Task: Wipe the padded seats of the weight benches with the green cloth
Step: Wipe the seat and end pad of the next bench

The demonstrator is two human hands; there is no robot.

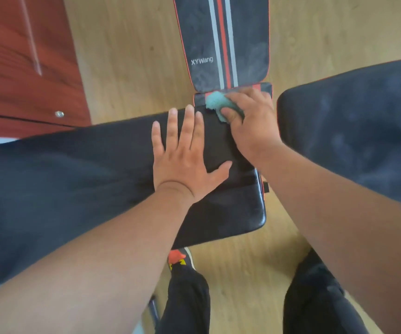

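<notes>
At the far left, well apart from the black bench pad [79, 179], a red-brown wooden door [23, 61] is standing against the light wooden floor [127, 51]. The black bench pad itself is lying across in front of me, running from the left edge towards the middle. My left hand [185, 162] is resting flat on the right end of that pad, its fingers [171, 127] released and spread straight, grasping nothing. Below the pad's right end, my two legs in dark trousers [189, 295] are standing on the floor, with a shoe toe [177, 257] showing red just under the pad's edge. Beyond the pad's far edge, a striped bench [223, 42] marked XYWang is stretching away from me, grey and red bands running along it. My right hand [250, 119] is grasping the green cloth [215, 100], bunched under the curled fingers [229, 114], and is pressing it where the striped bench's small seat section is meeting the black pad's far right corner. To the right of the black pad, just beside it, another dark padded bench [353, 131] is showing dusty smears.
</notes>
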